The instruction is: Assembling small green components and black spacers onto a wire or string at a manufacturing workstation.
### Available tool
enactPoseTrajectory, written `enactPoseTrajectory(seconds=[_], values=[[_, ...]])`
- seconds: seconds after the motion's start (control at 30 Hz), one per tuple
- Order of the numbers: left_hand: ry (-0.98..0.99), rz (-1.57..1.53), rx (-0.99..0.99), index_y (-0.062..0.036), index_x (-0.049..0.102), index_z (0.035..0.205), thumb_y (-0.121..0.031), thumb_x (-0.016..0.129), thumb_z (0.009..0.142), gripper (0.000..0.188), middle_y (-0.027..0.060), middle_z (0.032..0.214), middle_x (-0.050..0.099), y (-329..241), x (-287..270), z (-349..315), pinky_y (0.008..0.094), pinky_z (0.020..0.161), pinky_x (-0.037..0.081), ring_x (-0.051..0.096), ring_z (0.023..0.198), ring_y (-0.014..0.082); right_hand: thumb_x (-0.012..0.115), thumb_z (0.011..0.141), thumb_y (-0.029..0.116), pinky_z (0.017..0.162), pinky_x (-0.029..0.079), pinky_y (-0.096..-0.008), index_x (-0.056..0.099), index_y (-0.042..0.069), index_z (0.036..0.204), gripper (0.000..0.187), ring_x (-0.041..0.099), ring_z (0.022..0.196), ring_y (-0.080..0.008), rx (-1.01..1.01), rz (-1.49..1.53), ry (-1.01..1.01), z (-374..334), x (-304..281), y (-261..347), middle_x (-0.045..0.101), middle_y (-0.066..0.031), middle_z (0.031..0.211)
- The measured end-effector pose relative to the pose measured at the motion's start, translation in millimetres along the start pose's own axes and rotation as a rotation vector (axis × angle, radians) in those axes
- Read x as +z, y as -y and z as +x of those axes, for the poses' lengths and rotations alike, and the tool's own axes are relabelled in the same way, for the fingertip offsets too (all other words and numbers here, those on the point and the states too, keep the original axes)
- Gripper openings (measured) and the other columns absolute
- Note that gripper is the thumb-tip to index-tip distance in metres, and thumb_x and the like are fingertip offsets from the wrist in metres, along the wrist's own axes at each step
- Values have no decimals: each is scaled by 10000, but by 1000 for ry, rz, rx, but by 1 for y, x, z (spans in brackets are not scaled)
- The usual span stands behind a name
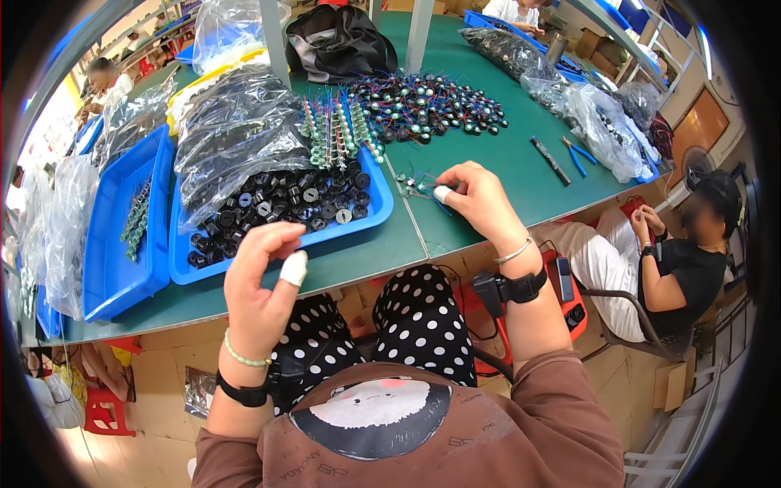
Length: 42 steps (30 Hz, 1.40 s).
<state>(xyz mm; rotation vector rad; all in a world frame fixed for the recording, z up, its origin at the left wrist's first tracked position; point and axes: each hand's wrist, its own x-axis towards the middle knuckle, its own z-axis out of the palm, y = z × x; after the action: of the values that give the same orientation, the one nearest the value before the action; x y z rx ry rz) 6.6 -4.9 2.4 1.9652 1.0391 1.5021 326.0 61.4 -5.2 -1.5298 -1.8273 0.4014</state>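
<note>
My right hand (pixel 486 205) is over the green table, thumb and fingers closed on thin red and blue wires of a small green circuit board (pixel 409 185). Its thumb wears a white finger cover. My left hand (pixel 262 264) hovers at the near edge of a blue tray (pixel 379 203), fingers curled and thumb apart, with nothing visible between them. That thumb also has a white cover. Loose black round plastic housings (pixel 309 195) fill the front of the tray. Strips of wired circuit boards (pixel 335 134) lie across its far right corner.
Beyond the tray is a pile of wired round black parts (pixel 439 106). A black pen-like tool (pixel 551 161) and blue-handled pliers (pixel 578 157) lie at right. Another blue tray (pixel 102 244) holds board strips at left. A metal post (pixel 274 41) rises behind. A person (pixel 691 268) sits at right.
</note>
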Motion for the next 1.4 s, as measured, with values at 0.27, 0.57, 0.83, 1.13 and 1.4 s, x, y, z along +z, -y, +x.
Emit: enactPoseTrajectory(seconds=[0.27, 0.57, 0.83, 1.13, 1.4], values=[[208, -496, -256, 41, 603, 1127, 55, 552, 882, 251, 98, 1127, 595, -6, 16, -18, 289, 925, 484, 609, 1027, 175, 671, 856, 34, 780, 457, -212, 610, 12, 979, 140, 578, 850, -64, 103, 914, -174, -33, 11, 16, 639, -6, 926], [318, -1154, -543, -45, 495, 1230, -104, 629, 910, 352, 115, 1212, 587, -6, 55, -21, 355, 985, 493, 592, 1127, 206, 645, 865, 4, 944, 426, -309, 631, 31, 946, 87, 509, 1102, -137, -117, 1135, 3, -82, 65, 79, 516, -69, 1161], [271, -976, -583, -40, 584, 1062, -104, 649, 903, 183, 68, 992, 660, -4, 46, -24, 266, 807, 542, 646, 881, 125, 643, 875, 36, 878, 431, -278, 636, 54, 937, 65, 535, 992, -116, 60, 1301, 67, -88, 68, 87, 553, -48, 1058], [255, -802, -595, -27, 603, 1035, -91, 637, 908, 146, 60, 932, 668, -1, 31, -22, 240, 770, 529, 640, 826, 107, 568, 944, 97, 747, 446, -215, 599, 7, 1041, 136, 540, 842, -90, 22, 1261, -441, -77, 39, 72, 609, -55, 1032], [195, -562, -443, 17, 564, 1118, -13, 621, 893, 235, 57, 948, 656, -17, 31, -18, 222, 751, 519, 634, 858, 88, 630, 762, -53, 879, 529, -376, 568, 11, 1206, 452, 603, 1068, -329, -637, 51, -64, -84, 53, 114, 568, -169, 1242]])
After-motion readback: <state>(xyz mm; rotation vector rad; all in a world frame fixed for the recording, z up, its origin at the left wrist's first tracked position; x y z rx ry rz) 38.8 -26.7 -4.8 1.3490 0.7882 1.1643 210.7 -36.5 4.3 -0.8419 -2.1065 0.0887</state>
